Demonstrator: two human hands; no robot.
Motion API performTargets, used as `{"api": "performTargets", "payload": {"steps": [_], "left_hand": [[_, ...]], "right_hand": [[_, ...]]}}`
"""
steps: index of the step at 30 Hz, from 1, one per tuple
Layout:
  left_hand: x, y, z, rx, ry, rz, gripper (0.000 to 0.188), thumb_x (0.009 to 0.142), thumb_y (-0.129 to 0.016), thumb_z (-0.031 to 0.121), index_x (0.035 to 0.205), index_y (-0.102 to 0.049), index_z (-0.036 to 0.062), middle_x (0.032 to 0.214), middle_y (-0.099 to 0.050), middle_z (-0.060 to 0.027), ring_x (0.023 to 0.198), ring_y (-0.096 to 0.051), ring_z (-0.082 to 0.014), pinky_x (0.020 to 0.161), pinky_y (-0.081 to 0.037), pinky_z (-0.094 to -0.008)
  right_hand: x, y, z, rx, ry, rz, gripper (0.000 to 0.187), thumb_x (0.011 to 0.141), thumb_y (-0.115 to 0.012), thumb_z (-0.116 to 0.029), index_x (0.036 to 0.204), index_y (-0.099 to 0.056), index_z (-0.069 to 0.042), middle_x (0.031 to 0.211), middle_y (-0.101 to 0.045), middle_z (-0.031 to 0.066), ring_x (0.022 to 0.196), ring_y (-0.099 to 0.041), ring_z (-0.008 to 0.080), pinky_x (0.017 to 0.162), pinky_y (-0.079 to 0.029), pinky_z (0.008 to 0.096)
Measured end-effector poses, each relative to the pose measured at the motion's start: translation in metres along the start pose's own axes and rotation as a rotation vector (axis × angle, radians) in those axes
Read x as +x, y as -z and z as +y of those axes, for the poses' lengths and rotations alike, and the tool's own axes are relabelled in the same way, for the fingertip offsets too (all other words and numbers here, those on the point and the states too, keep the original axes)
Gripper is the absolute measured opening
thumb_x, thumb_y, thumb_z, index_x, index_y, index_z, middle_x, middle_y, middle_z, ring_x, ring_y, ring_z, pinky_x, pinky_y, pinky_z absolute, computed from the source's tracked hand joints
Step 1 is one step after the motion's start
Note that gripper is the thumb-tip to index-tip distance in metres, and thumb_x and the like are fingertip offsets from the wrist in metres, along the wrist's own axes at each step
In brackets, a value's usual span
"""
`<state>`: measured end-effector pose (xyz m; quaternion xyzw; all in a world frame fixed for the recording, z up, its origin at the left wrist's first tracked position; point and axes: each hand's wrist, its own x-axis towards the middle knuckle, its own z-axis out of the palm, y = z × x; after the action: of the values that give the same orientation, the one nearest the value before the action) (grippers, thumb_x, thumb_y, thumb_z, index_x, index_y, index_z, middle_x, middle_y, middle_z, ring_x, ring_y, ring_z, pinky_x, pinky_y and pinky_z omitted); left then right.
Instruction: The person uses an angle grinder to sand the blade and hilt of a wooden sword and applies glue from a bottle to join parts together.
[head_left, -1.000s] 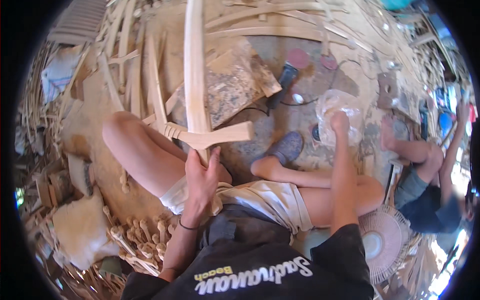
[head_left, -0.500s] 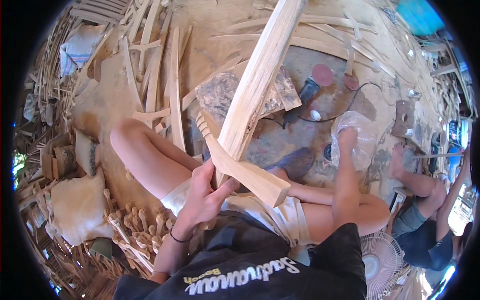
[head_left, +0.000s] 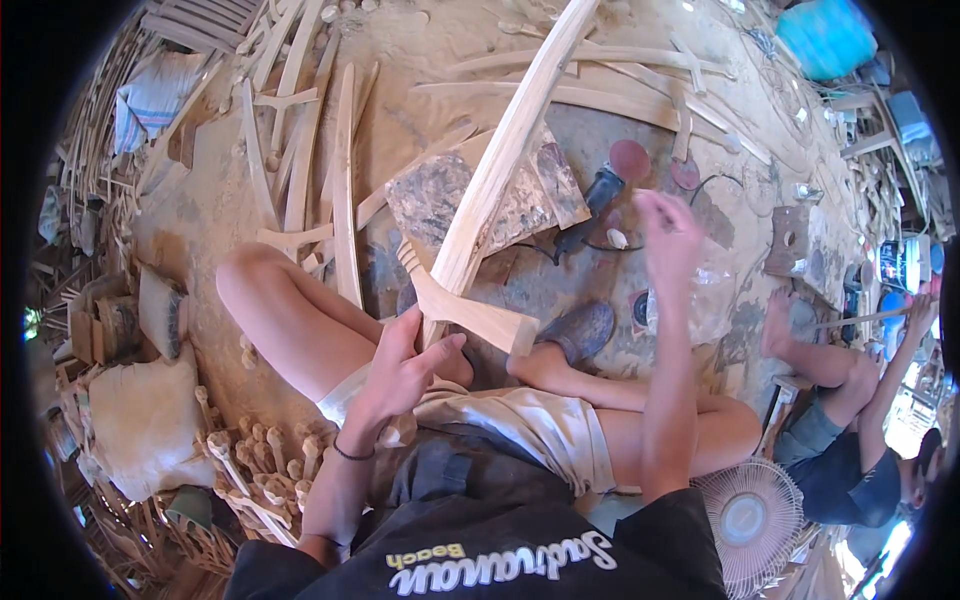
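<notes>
My left hand (head_left: 400, 365) is closed round the grip of a pale wooden sword (head_left: 505, 150), below its curved crossguard (head_left: 478, 318). The long blade slants up and away to the far right, passing over a stained board (head_left: 430, 195). My right hand (head_left: 668, 225) is raised over the floor beyond my right knee, near a clear plastic bag (head_left: 705, 300). Motion smears its fingers, so whether they hold anything does not show. Just left of it lies a dark angle grinder (head_left: 592, 210) with a reddish sanding disc (head_left: 630, 160).
Unfinished wooden swords (head_left: 346, 190) lie at the far left and far right. Carved wooden pieces (head_left: 275, 455) stand bunched by my left hip. A round fan (head_left: 745, 510) is at my right side. Another person (head_left: 840, 400) sits to the right, and a dark slipper (head_left: 585, 335) lies before me.
My right hand has come out of the plastic bag and moved up and left, toward the grinder. The left hand keeps its hold on the sword, which has shifted slightly left.
</notes>
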<state>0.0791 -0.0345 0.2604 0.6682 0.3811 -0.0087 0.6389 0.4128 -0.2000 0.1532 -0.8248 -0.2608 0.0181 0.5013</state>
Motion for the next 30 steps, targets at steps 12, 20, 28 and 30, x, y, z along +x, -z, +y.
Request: {"api": "performTargets", "payload": {"steps": [12, 20, 28, 30], "left_hand": [[-0.004, 0.019, -0.013, -0.172, 0.103, -0.072, 0.030, 0.097, -0.072, 0.014, 0.122, -0.063, 0.0001, 0.086, -0.060, 0.0016, 0.060, -0.052, -0.0050, 0.051, -0.041, -0.0242], [-0.014, 0.032, -0.007, -0.056, 0.022, -0.111, 0.038, 0.096, -0.069, 0.005, 0.131, -0.061, -0.0063, 0.100, -0.070, -0.0094, 0.089, -0.066, -0.0161, 0.085, -0.055, -0.0338], [-0.022, 0.030, 0.008, -0.088, 0.059, -0.183, 0.039, 0.093, -0.067, 0.000, 0.130, -0.059, -0.0070, 0.096, -0.071, -0.0093, 0.086, -0.068, -0.0145, 0.080, -0.055, -0.0320], [-0.023, 0.027, 0.001, -0.097, 0.019, -0.155, 0.039, 0.093, -0.066, 0.000, 0.130, -0.059, -0.0068, 0.094, -0.071, -0.0082, 0.086, -0.068, -0.0147, 0.080, -0.055, -0.0316]], "right_hand": [[-0.035, -0.066, -0.139, -0.139, 0.882, -0.403, 0.031, 0.090, -0.078, -0.017, 0.121, -0.078, -0.018, 0.126, -0.072, -0.0039, 0.120, -0.065, 0.0223, 0.103, -0.044, 0.0458], [-0.038, -0.050, -0.136, -0.338, 0.995, -0.409, 0.050, 0.095, -0.073, -0.030, 0.143, -0.069, -0.015, 0.151, -0.065, -0.0014, 0.146, -0.056, 0.0210, 0.122, -0.036, 0.0508], [-0.038, -0.042, -0.132, -0.200, 0.969, -0.349, 0.042, 0.100, -0.064, -0.017, 0.141, -0.068, -0.012, 0.147, -0.068, 0.0083, 0.141, -0.062, 0.0243, 0.121, -0.043, 0.0471], [-0.063, -0.037, -0.137, -0.034, 0.993, -0.619, 0.046, 0.096, -0.069, -0.018, 0.142, -0.068, -0.011, 0.148, -0.067, 0.0090, 0.141, -0.062, 0.0276, 0.123, -0.039, 0.0534]]}}
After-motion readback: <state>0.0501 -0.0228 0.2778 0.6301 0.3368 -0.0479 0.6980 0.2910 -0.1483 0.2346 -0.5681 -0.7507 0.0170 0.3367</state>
